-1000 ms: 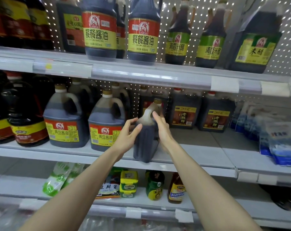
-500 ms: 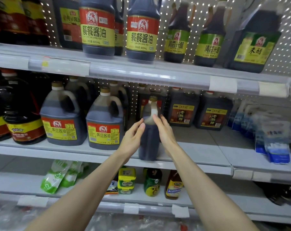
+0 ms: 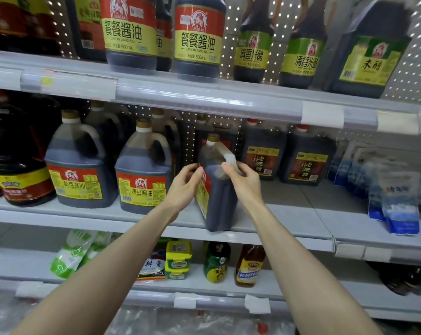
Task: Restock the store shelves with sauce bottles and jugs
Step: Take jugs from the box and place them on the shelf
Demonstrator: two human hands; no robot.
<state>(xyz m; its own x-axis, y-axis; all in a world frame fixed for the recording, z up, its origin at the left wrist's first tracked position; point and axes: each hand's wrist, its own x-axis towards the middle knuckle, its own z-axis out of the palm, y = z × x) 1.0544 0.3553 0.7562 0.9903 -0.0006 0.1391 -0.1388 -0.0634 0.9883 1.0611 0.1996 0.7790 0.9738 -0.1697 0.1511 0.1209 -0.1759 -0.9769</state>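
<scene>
A dark soy sauce jug with a gold cap stands at the front edge of the middle shelf. It is turned so that its handle faces me and its red and yellow label faces left. My left hand holds the jug's left side with curled fingers over the label. My right hand grips the pale handle from the right. Two matching jugs stand to the left with their labels facing forward.
Dark vinegar jugs stand behind on the right, with bare shelf in front of them. Blue pouches lie at far right. The upper shelf carries soy sauce and vinegar bottles. Small bottles and packets sit on the lower shelf.
The jug has been rotated on the shelf, so its label now shows on its left side. My right hand has moved onto the handle and my left fingers have curled around the jug's side.
</scene>
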